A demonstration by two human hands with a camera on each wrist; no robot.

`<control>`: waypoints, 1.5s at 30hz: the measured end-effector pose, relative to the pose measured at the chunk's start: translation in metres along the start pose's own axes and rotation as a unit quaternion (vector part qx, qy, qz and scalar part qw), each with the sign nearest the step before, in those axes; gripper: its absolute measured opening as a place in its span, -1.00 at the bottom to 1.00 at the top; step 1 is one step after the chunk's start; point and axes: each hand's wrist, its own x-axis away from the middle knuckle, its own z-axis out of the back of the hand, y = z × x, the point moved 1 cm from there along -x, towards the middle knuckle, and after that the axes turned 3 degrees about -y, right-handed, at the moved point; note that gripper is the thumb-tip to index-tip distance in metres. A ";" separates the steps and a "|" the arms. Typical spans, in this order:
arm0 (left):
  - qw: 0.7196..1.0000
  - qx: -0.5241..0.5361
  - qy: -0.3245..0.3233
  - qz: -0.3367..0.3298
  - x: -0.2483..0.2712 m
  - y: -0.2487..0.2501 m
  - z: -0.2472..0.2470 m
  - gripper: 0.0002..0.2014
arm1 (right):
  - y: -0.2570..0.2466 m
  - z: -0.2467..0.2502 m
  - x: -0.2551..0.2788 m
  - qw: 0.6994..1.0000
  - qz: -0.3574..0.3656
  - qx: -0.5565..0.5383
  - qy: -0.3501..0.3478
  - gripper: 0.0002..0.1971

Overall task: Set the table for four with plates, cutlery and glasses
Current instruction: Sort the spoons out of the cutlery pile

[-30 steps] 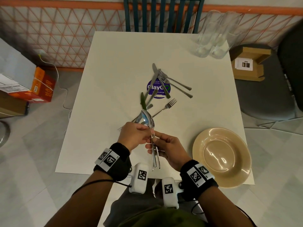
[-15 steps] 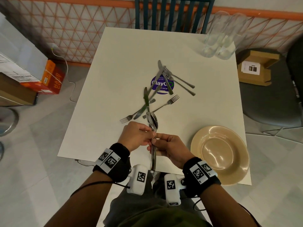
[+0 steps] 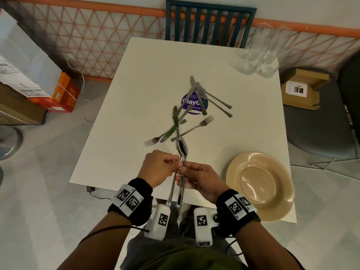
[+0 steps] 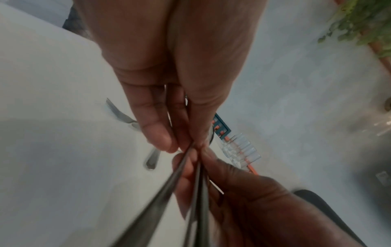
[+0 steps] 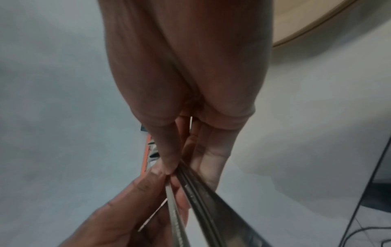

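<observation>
Both hands hold a bundle of steel spoons above the near edge of the white table, bowls pointing away from me. My left hand pinches one spoon handle, which splays out to the left. My right hand pinches the other handles, held together. Loose forks and knives lie crossed in the table's middle. A stack of beige plates sits at the near right corner. Several clear glasses stand at the far right corner.
A purple round sticker lies under the cutlery. A teal slatted chair stands at the far side, a grey chair with a cardboard box on the right. Boxes sit on the floor at left.
One spoon handle has come apart from the bundle and now angles left in my left hand. The hands have stayed near the table's front edge.
</observation>
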 end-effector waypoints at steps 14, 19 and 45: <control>0.961 0.234 -0.094 0.112 -0.004 -0.031 0.034 -0.82 | 0.004 -0.037 -0.026 0.998 -0.011 0.054 -0.034 -0.75; 0.959 0.233 -0.121 0.109 -0.007 -0.042 0.052 -0.80 | 0.010 -0.054 -0.043 0.997 -0.042 0.051 -0.041 -0.73; 0.923 -0.312 0.149 0.168 -0.070 -0.150 0.192 -0.79 | 0.046 -0.023 -0.058 0.840 -0.109 0.527 0.067 -0.74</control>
